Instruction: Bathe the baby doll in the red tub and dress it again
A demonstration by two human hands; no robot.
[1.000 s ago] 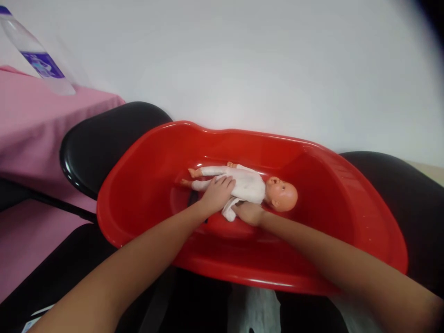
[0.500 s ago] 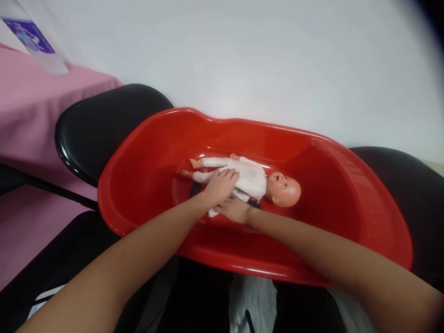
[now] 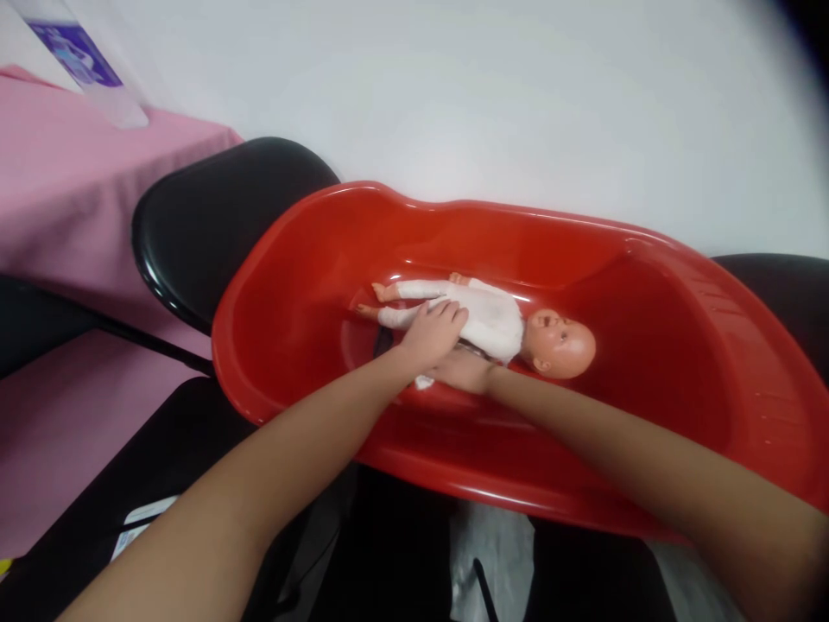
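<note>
A baby doll (image 3: 489, 318) in white clothing lies on its back in a red baby bathtub (image 3: 272, 345), its bald head towards the right and its bare feet towards the left. My left hand (image 3: 435, 335) rests on the near side of the doll's hips, its fingers bent over the white clothing. Just below it, my right hand (image 3: 463, 370) presses against the doll's near side. Its fingers are mostly hidden by my left hand. A small white bit of cloth (image 3: 424, 382) pokes out under my hands. Something dark (image 3: 383, 341) shows beside the doll's near leg.
Black chairs (image 3: 237, 220) stand at both ends of the tub. A pink cloth (image 3: 71, 190) covers a table at the left, with a clear bottle with a purple label (image 3: 78, 56) on it. A white wall (image 3: 466, 95) rises behind. My dark-clothed legs (image 3: 401, 544) are below the tub.
The camera view has shifted, so the tub and doll appear farther right and slightly higher. Both hands stay at the doll's near side, with little visible movement against it.
</note>
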